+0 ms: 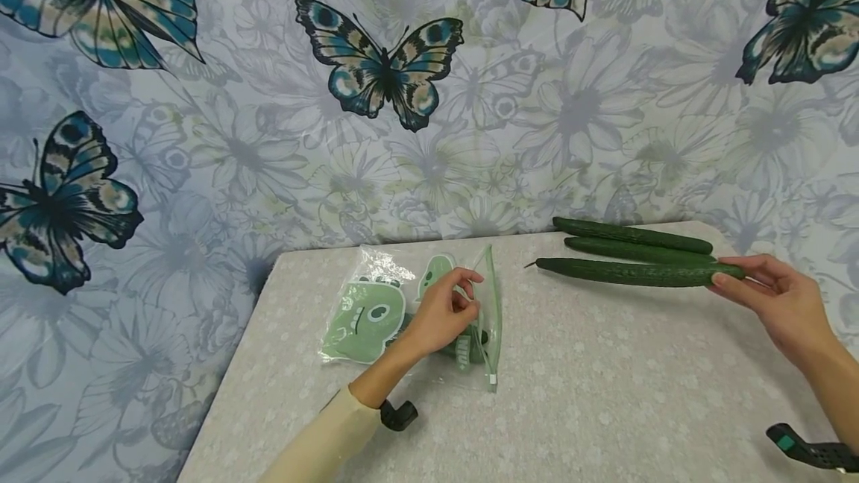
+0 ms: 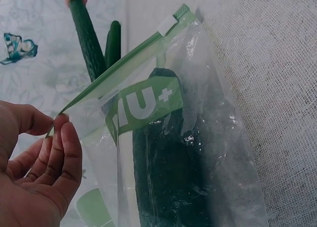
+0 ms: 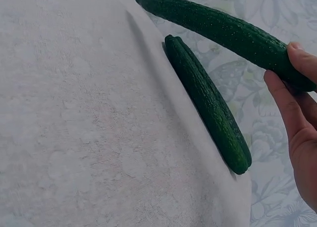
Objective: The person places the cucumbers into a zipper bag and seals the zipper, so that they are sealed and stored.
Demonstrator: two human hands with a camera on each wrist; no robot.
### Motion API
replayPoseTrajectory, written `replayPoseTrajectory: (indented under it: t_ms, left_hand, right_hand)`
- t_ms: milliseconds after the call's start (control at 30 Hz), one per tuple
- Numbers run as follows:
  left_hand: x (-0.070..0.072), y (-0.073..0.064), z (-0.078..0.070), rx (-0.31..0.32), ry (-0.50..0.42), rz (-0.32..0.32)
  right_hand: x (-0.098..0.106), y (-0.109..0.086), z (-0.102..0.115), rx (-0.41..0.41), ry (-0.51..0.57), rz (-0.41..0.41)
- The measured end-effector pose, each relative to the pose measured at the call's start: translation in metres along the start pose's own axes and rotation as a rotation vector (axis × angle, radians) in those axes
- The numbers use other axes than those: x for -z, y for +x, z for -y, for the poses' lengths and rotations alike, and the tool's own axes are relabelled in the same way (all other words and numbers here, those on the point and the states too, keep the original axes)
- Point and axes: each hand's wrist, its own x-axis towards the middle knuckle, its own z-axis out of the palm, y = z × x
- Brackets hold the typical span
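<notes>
My left hand (image 1: 439,319) pinches the green zip edge of a clear slider bag (image 1: 365,323), which carries a green cartoon print. In the left wrist view, thumb and fingertips grip one end of that edge, and the white slider (image 2: 167,25) sits near the other. A dark green cucumber (image 2: 166,177) lies inside the bag. My right hand (image 1: 795,308) holds another long cucumber (image 1: 631,272) by its blunt end, thumb on one side and fingers on the other. Its thin stem points left, toward the bag, and the right wrist view shows it raised over the table.
Two more cucumbers (image 1: 634,234) lie side by side along the table's back edge, just behind the held one. A pale patterned cloth covers the table (image 1: 590,393). Behind it rises a wall (image 1: 570,155) with butterflies and flowers.
</notes>
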Motion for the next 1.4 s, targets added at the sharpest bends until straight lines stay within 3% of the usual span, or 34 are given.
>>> replayPoseTrajectory:
  t_ms: [67, 267, 800, 933, 1400]
  left_hand:
    - [0.000, 0.000, 0.000, 0.004, -0.001, 0.000]
    - [0.001, -0.001, 0.001, 0.010, 0.001, 0.000]
    - [0.002, -0.002, 0.001, -0.002, 0.003, 0.004]
    - [0.002, -0.002, 0.001, 0.002, -0.006, 0.007]
    - [0.002, -0.003, -0.002, 0.015, 0.005, -0.006]
  right_hand:
    - [0.000, -0.002, -0.002, 0.040, 0.114, 0.029]
    - [-0.003, -0.007, -0.001, 0.122, 0.255, 0.097]
    - [-0.036, -0.005, 0.003, 0.149, 0.429, 0.350]
    - [-0.049, -0.004, -0.001, 0.134, 0.416, 0.385]
    - [-0.095, -0.001, -0.021, 0.060, 0.332, 0.353]
